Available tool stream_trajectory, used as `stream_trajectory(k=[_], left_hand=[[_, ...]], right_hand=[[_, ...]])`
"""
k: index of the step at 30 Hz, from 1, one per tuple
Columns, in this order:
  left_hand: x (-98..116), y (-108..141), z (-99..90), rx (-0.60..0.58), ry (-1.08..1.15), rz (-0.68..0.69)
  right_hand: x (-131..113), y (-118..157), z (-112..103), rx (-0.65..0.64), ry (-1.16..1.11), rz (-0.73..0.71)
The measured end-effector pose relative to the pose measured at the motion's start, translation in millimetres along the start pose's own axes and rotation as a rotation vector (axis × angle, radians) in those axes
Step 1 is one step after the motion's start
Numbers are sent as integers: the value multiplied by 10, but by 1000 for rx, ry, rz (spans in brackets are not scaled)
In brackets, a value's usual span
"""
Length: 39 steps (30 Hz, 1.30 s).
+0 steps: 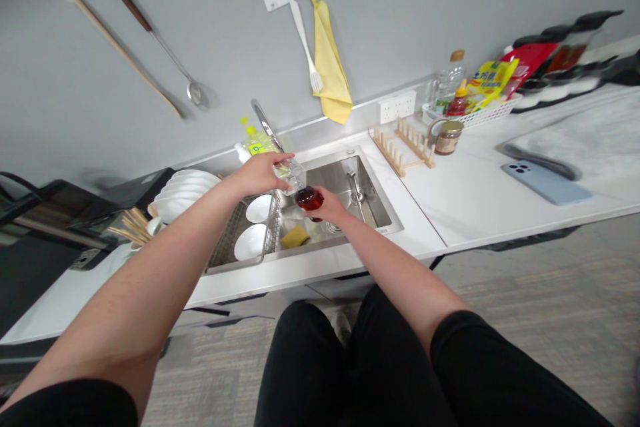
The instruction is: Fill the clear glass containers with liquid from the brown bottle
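Observation:
Above the steel sink (383,203), my left hand (267,173) is closed around a clear glass (294,175), which is tilted toward a dark red cup (309,199). My right hand (326,207) grips that red cup from its right side. The two vessels are close together; whether they touch I cannot tell. Below them in the sink lies a yellow sponge (295,237). White bowls (251,242) sit in a wire rack (273,230) at the sink's left part.
Stacked white plates (180,193) and chopsticks (133,227) stand left. The faucet (265,123) rises behind the sink beside a soap bottle (257,141). A wooden rack (405,147), jar (449,138), basket (485,113) and phone (547,181) are right. A yellow cloth (330,63) hangs above.

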<state>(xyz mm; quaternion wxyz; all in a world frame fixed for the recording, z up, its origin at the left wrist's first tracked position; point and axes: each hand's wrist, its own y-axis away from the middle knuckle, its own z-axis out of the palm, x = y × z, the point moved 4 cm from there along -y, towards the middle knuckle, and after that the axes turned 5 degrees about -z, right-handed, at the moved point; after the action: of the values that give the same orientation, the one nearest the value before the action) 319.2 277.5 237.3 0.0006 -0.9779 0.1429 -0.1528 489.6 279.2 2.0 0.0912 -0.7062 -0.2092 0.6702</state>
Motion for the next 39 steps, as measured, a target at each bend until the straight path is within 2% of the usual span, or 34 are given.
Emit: stream_trajectory(k=[13,27,39], left_hand=[[-307,45,108,16,198,-1],[-42,-31,17,-12,-16,28],[33,-107,-5,-32,-48,43]], right_hand=[[47,-11,20,-22,-1,4],[121,-36,8,-9,38,3],[95,-46,13,-31,-1,-4]])
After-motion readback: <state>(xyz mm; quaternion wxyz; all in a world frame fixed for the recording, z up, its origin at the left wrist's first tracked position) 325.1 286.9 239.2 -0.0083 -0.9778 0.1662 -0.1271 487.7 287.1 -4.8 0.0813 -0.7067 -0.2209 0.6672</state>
